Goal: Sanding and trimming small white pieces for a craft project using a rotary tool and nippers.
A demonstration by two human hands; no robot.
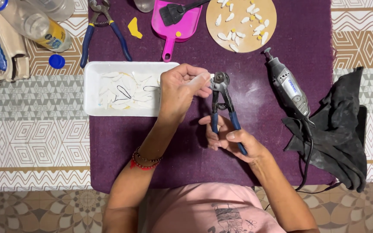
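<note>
- Left hand [182,88], centre of frame: fingers pinched shut on a small white shard [203,78], held up off the purple cloth [281,142] and fed toward the nippers.
- Right hand [229,138], just below centre: wrapped round the blue handles of the nippers [222,101]. Handles stand spread, spring showing between them, so the grip looks loose rather than squeezed.
- Nipper head meets the shard's tip just right of the left fingertips; whether the wheels have bitten I cannot tell.
- Step in hand, as I read it: trimming one white piece to shape, the cut lined up but not made.
- Next move calls for a steady left pinch, the edge seated squarely between the wheels, then a firm, short squeeze. Fingertips sit very near the head, so care is needed there.
- White tray [92,88], left of centre, touching the left hand's far side: holds more white pieces, some with dark drawn outlines.
- Round board [270,32], top of frame: small white petal shapes and yellow bits laid on it.
- Rotary tool [288,86] lies right of the nippers; black rag [339,129] beyond it.
- Second pliers [104,30] and pink dustpan [175,26] at top; bottles [39,23] upper left on the patterned tabletop [31,138].
</note>
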